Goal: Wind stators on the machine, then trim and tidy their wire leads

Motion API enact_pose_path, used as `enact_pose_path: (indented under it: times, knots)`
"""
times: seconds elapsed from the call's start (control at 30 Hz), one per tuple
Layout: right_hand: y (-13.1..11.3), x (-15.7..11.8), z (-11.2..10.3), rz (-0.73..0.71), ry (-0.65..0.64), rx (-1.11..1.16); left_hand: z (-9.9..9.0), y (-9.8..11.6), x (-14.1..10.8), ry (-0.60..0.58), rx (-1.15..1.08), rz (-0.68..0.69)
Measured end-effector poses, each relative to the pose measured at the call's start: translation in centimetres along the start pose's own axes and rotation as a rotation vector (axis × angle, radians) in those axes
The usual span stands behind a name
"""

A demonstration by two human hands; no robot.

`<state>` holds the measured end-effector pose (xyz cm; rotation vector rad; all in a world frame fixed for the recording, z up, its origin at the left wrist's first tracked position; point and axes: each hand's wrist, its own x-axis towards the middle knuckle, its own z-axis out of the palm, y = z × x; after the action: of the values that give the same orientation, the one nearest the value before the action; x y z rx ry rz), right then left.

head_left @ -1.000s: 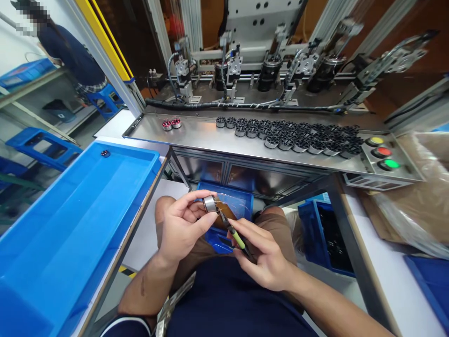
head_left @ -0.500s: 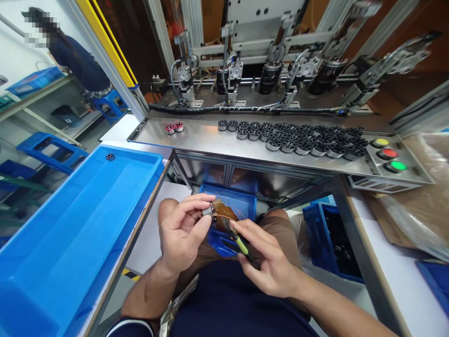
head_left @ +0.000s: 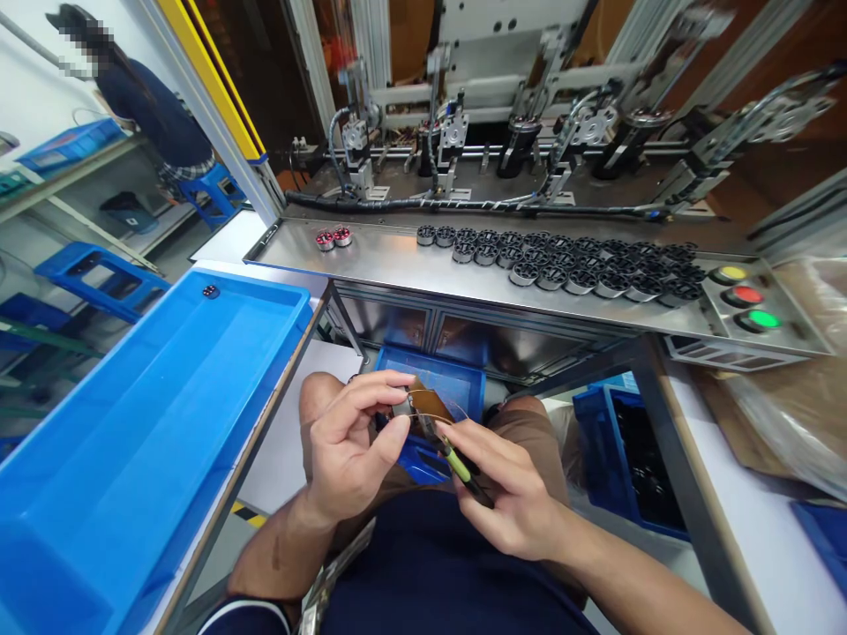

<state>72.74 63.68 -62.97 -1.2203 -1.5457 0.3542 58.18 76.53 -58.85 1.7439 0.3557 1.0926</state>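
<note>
Between the thumb and fingers of my left hand (head_left: pixel 354 432) is a small motor stator (head_left: pixel 401 407), a metal ring with dark parts, partly hidden by the fingers. Thin copper wires (head_left: pixel 433 416) stick out from it to the right. My right hand (head_left: pixel 506 481) is closed around a pair of wire cutters (head_left: pixel 459 463) with green and black handles. The cutter jaws point up and left, close to the stator and its wires. Whether the jaws touch a wire, I cannot tell. Both hands are above my lap.
Several black-and-silver stators (head_left: pixel 579 260) stand in rows on the metal ledge (head_left: pixel 371 260), with two red ones (head_left: pixel 334 238) at left. A blue tray (head_left: pixel 152 423) holds one small part. Buttons (head_left: pixel 747 295) are at right. A person (head_left: pixel 159 115) sits far left.
The cutter jaws have come nearer to the stator at the wires' base. The stator has turned slightly in my left hand. The whole view has shifted a little.
</note>
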Motion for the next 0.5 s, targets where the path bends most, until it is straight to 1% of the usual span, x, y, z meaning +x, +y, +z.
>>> enact_pose_path:
  times: [0.1, 0.2, 0.3, 0.5]
  knots:
    - [0.06, -0.05, 0.15, 0.044, 0.02, 0.011, -0.02, -0.03, -0.1, -0.004, 0.003, 0.003]
    - [-0.01, 0.07, 0.15, 0.089, 0.013, 0.053, -0.06, 0.03, -0.18, -0.01, -0.009, 0.01]
    - [-0.13, 0.23, 0.08, 0.085, 0.009, 0.075, -0.1, 0.13, -0.22, -0.022, -0.02, 0.018]
    - [-0.28, 0.17, 0.22, 0.039, 0.046, 0.033, -0.17, 0.04, -0.35, -0.051, 0.018, 0.023]
